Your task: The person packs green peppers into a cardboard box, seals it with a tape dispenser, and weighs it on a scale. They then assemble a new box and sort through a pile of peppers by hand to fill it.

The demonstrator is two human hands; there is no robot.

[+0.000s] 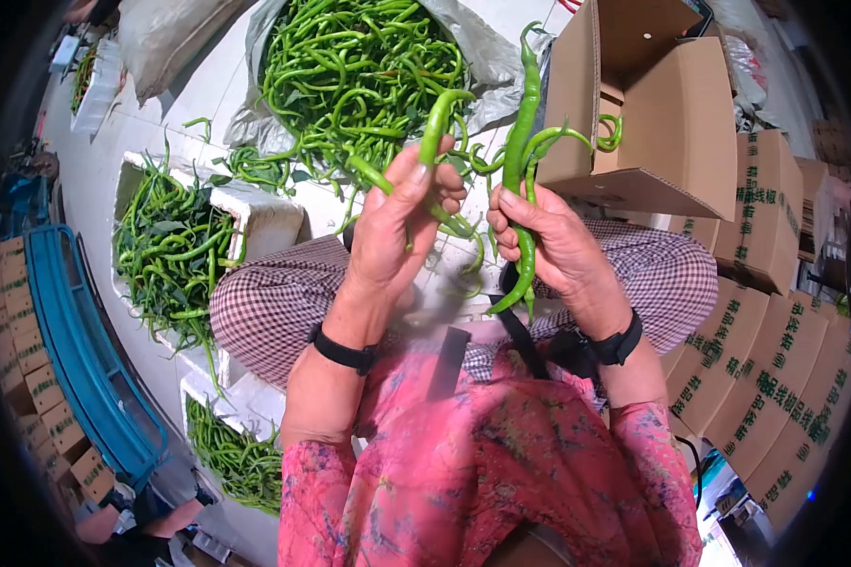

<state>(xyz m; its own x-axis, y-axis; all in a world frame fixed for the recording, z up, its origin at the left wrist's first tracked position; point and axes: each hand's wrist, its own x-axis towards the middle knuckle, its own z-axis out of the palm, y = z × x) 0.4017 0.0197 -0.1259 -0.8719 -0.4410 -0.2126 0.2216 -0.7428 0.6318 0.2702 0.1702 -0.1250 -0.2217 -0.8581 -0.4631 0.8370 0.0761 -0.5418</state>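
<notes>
Pink shirt [539, 444] foremost, left hand [388, 231] and right hand [563, 241] grip peppers [528, 94]; cartons [766, 373] read “精品线椒”.

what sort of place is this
Probably a produce sorting and packing area, judging by the big heap of green peppers on the floor, the open cardboard box and the many printed cartons.

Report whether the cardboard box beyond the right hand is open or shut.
Open: no flap covers the mouth of the cardboard box beyond the right hand, and its inner walls show.
</notes>
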